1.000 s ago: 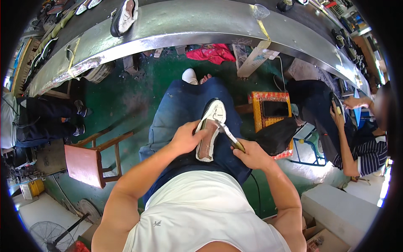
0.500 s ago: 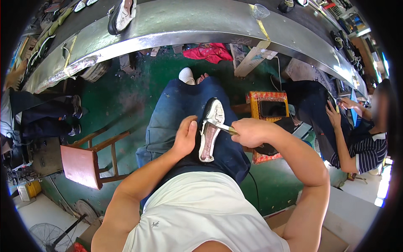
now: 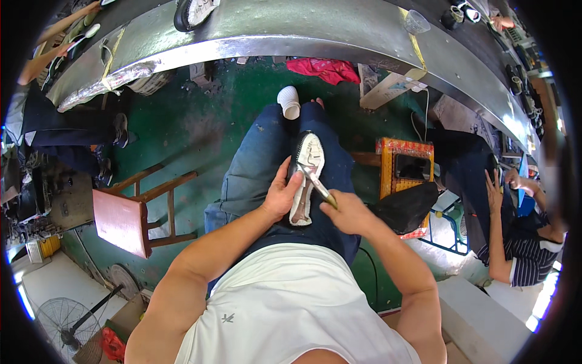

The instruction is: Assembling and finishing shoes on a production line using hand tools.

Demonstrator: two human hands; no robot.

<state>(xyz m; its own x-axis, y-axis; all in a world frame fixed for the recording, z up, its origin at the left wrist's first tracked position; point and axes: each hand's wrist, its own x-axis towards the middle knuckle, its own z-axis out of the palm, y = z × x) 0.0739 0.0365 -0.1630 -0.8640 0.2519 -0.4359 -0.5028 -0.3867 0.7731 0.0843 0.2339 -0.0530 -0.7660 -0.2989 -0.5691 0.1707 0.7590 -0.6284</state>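
At the far left, a co-worker's arms (image 3: 45,64) reach over the bench, above dark trousers (image 3: 66,130) and shod feet. Low on that side stands a fan (image 3: 66,324), a red bag (image 3: 113,344) just beside it. Further in, a stool (image 3: 121,223) with a reddish seat leans across the view, its wooden legs pointing toward the person's knees. The metal bench (image 3: 254,36) curves along the top, bearing another shoe (image 3: 195,13) near its left part.

The left hand (image 3: 280,197) is at the left side of the shoe (image 3: 313,150), which lies sole up on the person's lap, toe pointing away. The thumb lies over the shoe's left edge near its middle; the fingers go along the black side, partly hidden, so the hand pinches the shoe between thumb and fingers. The toe reaches beyond the fingertips; the heel end comes back toward the waist. Past the knees are a white slipper (image 3: 289,102) and, under the bench, a red cloth (image 3: 324,70).

The right hand (image 3: 351,212) is right of the shoe and apart from it, fingers closed round the handle of a tool (image 3: 316,184). The metal head is over the shoe's middle, close to the left thumb; whether it touches is unclear.

Right of that hand are a black bag (image 3: 405,209) and a phone (image 3: 412,167) on a yellow-and-red seat (image 3: 388,167). At the far right sits a co-worker in a striped shirt (image 3: 524,261).
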